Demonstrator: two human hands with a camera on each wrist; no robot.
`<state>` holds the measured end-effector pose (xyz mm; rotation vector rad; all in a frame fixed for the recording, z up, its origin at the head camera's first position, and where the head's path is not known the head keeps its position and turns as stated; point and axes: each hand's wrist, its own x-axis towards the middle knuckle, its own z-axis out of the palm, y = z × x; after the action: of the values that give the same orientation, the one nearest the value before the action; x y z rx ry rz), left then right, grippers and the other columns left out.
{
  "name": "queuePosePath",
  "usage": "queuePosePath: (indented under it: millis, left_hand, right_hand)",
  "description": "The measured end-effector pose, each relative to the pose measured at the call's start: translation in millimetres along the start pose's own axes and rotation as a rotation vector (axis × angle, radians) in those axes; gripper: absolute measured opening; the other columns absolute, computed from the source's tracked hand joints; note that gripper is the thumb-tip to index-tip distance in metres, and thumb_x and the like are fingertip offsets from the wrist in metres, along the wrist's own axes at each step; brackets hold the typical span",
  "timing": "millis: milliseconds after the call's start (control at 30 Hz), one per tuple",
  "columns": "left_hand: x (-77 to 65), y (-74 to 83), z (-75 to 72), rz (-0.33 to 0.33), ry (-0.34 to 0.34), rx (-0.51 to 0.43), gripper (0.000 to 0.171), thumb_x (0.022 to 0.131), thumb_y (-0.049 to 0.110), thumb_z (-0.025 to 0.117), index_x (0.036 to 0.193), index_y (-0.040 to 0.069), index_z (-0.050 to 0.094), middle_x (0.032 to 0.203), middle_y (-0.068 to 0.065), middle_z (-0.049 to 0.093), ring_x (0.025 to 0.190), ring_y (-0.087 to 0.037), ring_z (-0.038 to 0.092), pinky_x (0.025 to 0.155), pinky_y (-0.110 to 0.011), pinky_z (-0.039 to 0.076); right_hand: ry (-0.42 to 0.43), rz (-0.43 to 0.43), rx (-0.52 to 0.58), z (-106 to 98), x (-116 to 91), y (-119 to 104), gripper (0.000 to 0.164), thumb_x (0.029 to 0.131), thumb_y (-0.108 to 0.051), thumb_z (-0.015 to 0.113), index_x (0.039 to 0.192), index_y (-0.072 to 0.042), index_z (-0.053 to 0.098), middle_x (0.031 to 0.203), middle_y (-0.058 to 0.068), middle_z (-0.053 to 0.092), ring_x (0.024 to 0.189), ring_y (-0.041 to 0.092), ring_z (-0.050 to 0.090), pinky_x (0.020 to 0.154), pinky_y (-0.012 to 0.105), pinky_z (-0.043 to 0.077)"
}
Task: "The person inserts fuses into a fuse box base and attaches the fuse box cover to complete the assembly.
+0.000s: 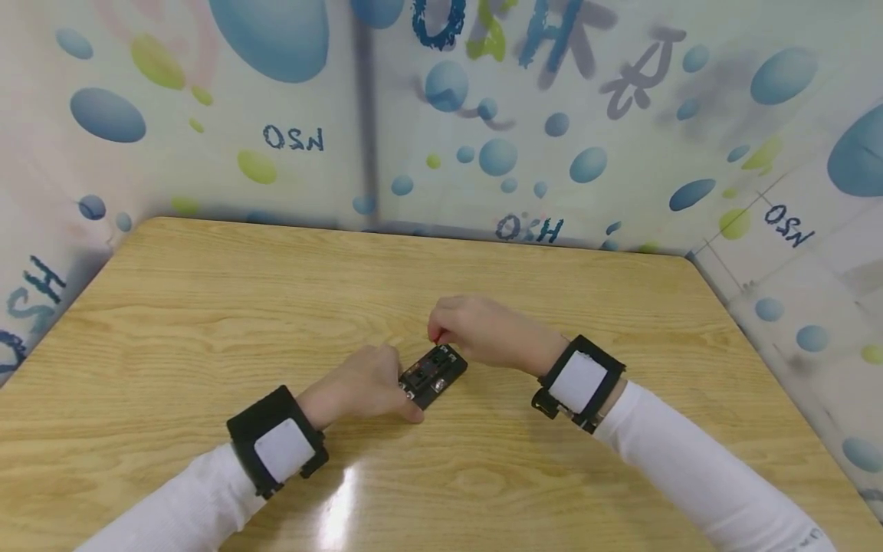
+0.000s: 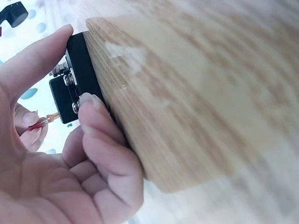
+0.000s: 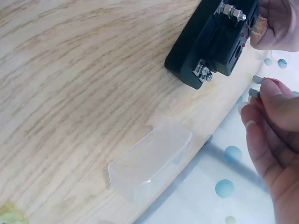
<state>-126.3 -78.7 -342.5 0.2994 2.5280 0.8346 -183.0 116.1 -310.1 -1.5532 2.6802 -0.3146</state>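
A black fuse block (image 1: 433,376) with metal bolt terminals (image 3: 203,71) sits on the wooden table. My left hand (image 1: 369,386) grips its near-left end, the thumb on one side and curled fingers on the other, as the left wrist view shows. At the far end of the block is my right hand (image 1: 476,330). In the right wrist view, its thumb and fingers pinch a red blade fuse (image 3: 278,87) whose two grey prongs stick out, apart from the block. A small orange piece (image 3: 258,28) shows at the block's side, partly hidden behind it.
A clear plastic cover (image 3: 152,156) lies on the table near the block in the right wrist view. A yellow-green patch (image 3: 11,214) shows at that view's lower left. The table (image 1: 241,284) meets a patterned curtain (image 1: 310,161) at its back edge.
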Motion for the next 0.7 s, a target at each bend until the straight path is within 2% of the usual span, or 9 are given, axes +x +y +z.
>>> queuePosePath:
  millis: [300,700]
  left_hand:
    - [-0.4,0.2,-1.0,0.000,-0.017,-0.008,0.041,0.063,0.029,0.088,0.080,0.005,0.059,0.069,-0.005,0.060,0.059,-0.016,0.050,0.051,-0.025,0.036]
    - [2.9,-0.6,0.4,-0.015,-0.019,-0.004,0.041,0.063,0.031,0.089,0.078,0.007,0.059,0.069,-0.004,0.061,0.058,-0.016,0.050,0.052,-0.025,0.037]
  right_hand:
    - [-0.015,-0.023,-0.032,12.7,0.6,0.8,0.005,0.094,-0.009,0.065,0.094,-0.015,0.064,0.093,-0.002,0.064,0.084,0.010,0.060,0.077,0.028,0.054]
    - [-0.038,0.009,-0.043,17.6,2.6,-2.4,0.005,0.093,-0.011,0.066,0.095,-0.015,0.066,0.095,-0.003,0.067,0.086,0.011,0.063,0.080,0.029,0.054]
